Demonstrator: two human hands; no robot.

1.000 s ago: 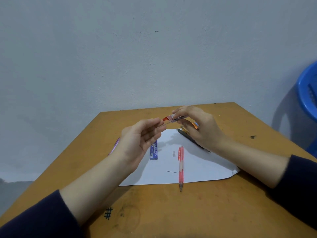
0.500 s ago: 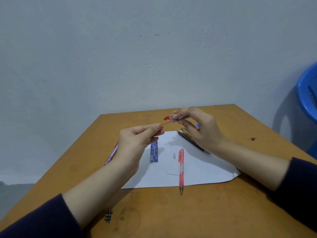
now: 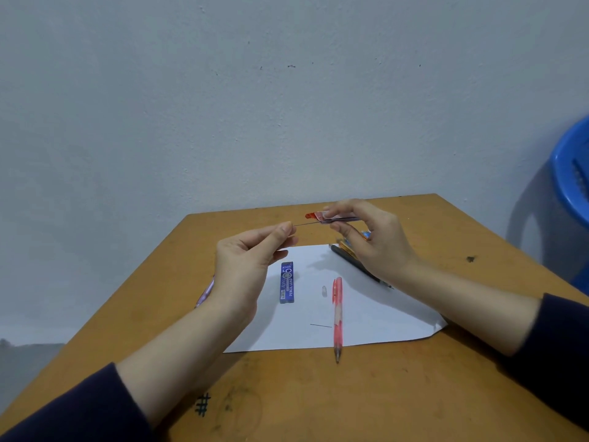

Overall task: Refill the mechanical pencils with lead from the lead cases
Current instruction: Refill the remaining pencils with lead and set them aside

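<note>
**Snapping the lead is the main danger**

Both hands hover above the 12 o'clock edge of the sheet of paper [image 3: 366, 327] on the desk [image 3: 318, 393]. The left hand [image 3: 245, 266] pinches one end of a thin lead [image 3: 306, 223] between thumb and forefinger. The right hand [image 3: 376, 240], at its 3 o'clock, grips the red-capped case [image 3: 322, 216] where the lead's other end sits. The lead looks only partly out of the case.

Any sideways bend between the two hands would likely break a stick this thin, as would too hard a pinch. If the case tips toward 9 o'clock, more leads could slide out and scatter. A dropped lead could roll off the sheet and be hard to spot on the brown desk.

The pink pencil [image 3: 337, 317] lies on the sheet, tip toward 6 o'clock, with a loose lead [image 3: 320, 326] just beside it at 9 o'clock and a small clear cap [image 3: 324, 291] near its top. A sleeve or wrist coming down could crush that lead or flick the cap away. The blue case [image 3: 287, 282] lies at the pencil's 10 o'clock. A black pencil [image 3: 357, 264] lies partly under the right hand.
</note>
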